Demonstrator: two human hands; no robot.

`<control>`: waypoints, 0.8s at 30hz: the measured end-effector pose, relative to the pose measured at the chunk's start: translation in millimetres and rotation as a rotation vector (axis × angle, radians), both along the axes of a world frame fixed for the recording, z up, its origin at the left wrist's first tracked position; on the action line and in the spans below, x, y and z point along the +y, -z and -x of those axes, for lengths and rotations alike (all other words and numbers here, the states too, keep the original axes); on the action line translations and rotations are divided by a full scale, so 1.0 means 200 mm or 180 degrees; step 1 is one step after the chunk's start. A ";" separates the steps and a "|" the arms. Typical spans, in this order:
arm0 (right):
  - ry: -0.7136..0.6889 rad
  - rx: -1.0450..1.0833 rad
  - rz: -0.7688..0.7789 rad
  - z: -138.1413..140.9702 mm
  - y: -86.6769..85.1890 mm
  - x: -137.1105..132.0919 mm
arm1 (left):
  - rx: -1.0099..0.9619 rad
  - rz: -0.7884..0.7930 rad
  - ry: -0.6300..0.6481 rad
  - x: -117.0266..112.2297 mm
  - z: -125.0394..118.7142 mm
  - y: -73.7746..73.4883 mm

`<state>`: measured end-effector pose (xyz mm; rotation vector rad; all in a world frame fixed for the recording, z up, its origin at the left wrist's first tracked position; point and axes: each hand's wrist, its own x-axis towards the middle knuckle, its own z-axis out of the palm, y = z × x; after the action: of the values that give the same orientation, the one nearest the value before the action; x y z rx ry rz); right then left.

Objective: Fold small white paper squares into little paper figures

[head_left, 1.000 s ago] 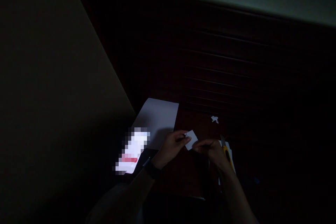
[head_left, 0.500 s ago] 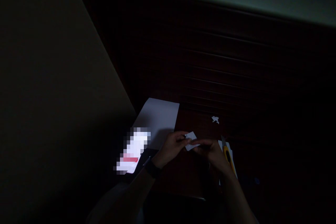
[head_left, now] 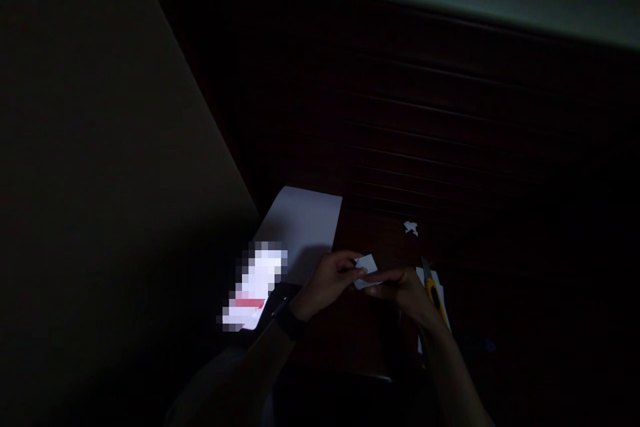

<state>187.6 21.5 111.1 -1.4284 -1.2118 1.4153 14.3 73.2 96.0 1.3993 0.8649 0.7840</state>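
Right hand's [head_left: 407, 290] fingers slide further across the small paper [head_left: 369, 262] than a second ago! I've got both hands pinching it, left hand [head_left: 326, 281] on its near side, right of the large sheet [head_left: 306, 220]; the yellow cutter [head_left: 436, 299] lies farther right of that sheet.
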 end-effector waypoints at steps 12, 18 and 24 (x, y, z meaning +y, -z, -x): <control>0.0210 0.0049 -0.0143 0.00 -0.02 -0.01 | -0.0157 0.0207 -0.0080 0.01 0.00 0.00; 0.0305 0.0322 -0.0125 0.01 0.00 -0.01 | -0.0200 0.0174 -0.0092 0.01 0.00 0.00; 0.0340 0.0218 -0.0039 0.01 0.01 -0.01 | -0.0097 0.0105 -0.0092 0.00 0.00 -0.01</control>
<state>185.9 19.2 109.2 -1.4038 -1.0835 1.3705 14.5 72.9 98.8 1.3453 0.8724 0.8079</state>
